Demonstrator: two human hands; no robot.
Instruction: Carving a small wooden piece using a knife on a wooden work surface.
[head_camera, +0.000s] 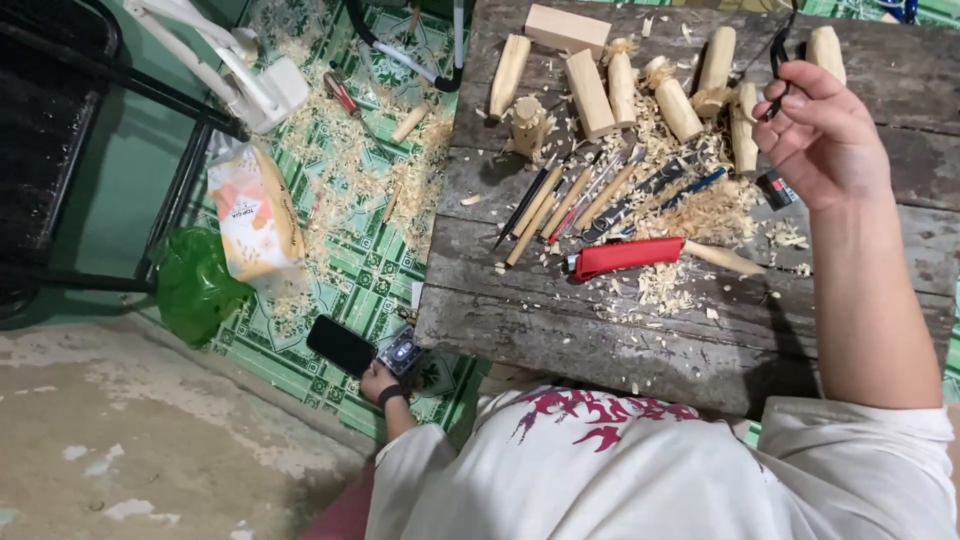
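Observation:
My right hand (822, 130) is raised over the right side of a weathered wooden table (560, 330), fingers pinched on a thin black cord (779, 50). My left hand (381, 384), with a black wristband, hangs low beside the table's left corner and grips a small grey-blue device (403, 351). A black phone (340, 345) touches that device; whether the hand also holds it I cannot tell. On the table lie several carving tools (575, 195), a knife in a red sheath (628, 255) and several pale wooden blocks and pegs (620, 85).
Wood shavings (700, 215) cover the table and the green patterned floor mat (350, 260). On the floor sit an orange-and-white bag (255, 215), a green plastic bag (195, 285), a white plastic object (255, 85) and a black chair frame (60, 130). Bare concrete lies at lower left.

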